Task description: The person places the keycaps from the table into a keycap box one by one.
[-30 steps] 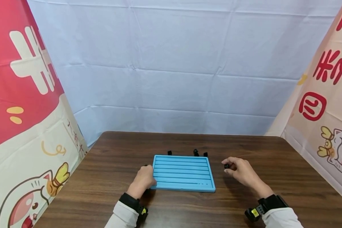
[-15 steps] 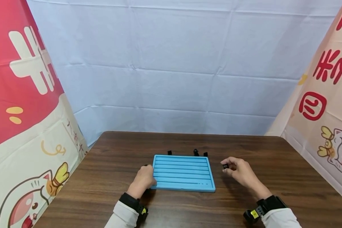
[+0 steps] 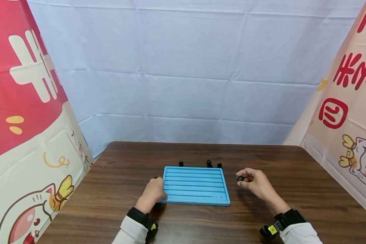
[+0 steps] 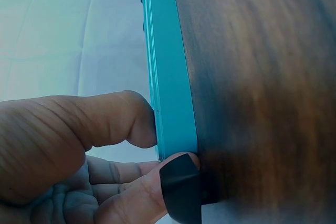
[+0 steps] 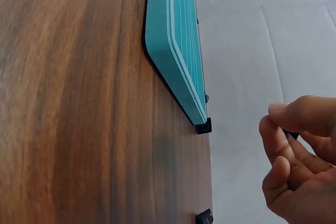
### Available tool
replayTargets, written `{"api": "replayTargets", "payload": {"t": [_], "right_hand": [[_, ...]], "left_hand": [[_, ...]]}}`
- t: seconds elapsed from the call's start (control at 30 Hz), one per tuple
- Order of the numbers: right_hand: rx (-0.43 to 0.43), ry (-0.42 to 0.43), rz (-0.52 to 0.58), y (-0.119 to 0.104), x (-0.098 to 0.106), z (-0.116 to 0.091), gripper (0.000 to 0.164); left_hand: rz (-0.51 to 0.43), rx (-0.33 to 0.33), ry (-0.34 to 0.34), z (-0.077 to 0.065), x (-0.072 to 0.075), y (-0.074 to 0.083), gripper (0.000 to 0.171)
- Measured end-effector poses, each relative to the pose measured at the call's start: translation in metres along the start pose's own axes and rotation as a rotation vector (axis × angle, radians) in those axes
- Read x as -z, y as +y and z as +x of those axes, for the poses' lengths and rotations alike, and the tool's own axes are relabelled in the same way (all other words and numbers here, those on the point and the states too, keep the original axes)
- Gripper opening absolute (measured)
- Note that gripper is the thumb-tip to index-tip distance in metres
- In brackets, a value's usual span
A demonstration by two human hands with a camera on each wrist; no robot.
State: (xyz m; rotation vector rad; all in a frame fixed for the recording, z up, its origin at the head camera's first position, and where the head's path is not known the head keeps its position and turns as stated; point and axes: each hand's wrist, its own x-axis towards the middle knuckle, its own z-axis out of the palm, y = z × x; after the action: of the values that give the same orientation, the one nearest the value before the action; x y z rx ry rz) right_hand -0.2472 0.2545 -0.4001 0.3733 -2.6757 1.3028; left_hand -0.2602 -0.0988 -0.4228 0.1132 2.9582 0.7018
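A light blue ridged board (image 3: 195, 185) with a raised rim sits on the table; its side wall (image 4: 176, 72) fills the middle of the left wrist view. My left hand (image 3: 152, 191) grips the board's near left edge, the thumb tip against the rim and another finger at the corner. A black piece (image 4: 181, 187) covers part of that finger in the left wrist view. To the right of the board, my right hand (image 3: 256, 183) pinches a small black piece (image 3: 240, 178) between thumb and fingers. The right wrist view shows only a sliver of it; its kind cannot be made out.
Several small black pieces stand along the board's far edge, one (image 3: 181, 164) at left, a rounded one (image 3: 209, 163) and one (image 3: 219, 165) at right. Another black piece (image 5: 205, 216) lies low in the right wrist view. Pale cloth (image 3: 183, 74) hangs behind the brown table (image 3: 134, 152).
My right hand has shifted slightly left, and the black piece has turned a little between its fingers. My left hand and the board keep their places.
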Motion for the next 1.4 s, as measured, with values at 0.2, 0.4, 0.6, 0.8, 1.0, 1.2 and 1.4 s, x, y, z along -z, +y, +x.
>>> {"api": "replayTargets", "payload": {"t": [0.2,0.4,0.6,0.8,1.0,1.2,1.4], "right_hand": [[-0.054,-0.017,0.074,0.000,0.000,-0.001,0.028],[-0.119,0.021,0.131,0.003,-0.003,-0.002,0.030],[-0.085,0.013,0.127,0.002,-0.005,-0.001,0.026],[-0.102,0.008,0.134,0.000,-0.008,-0.001,0.026],[-0.104,-0.006,0.128,0.000,-0.010,0.000,0.025],[-0.095,-0.011,0.128,0.001,-0.011,0.001,0.024],[-0.118,-0.010,0.119,-0.001,-0.015,0.003,0.026]], "left_hand": [[-0.020,-0.003,-0.010,-0.001,0.001,-0.001,0.036],[-0.040,0.007,-0.018,-0.001,0.000,-0.002,0.035],[-0.052,0.012,-0.019,0.000,0.000,-0.003,0.030],[-0.078,0.019,-0.022,-0.001,0.000,-0.003,0.036],[-0.082,0.013,-0.015,0.000,0.000,-0.004,0.034],[-0.086,0.023,-0.016,0.001,0.000,-0.003,0.033],[-0.090,0.025,-0.017,0.001,0.000,-0.004,0.033]]}}
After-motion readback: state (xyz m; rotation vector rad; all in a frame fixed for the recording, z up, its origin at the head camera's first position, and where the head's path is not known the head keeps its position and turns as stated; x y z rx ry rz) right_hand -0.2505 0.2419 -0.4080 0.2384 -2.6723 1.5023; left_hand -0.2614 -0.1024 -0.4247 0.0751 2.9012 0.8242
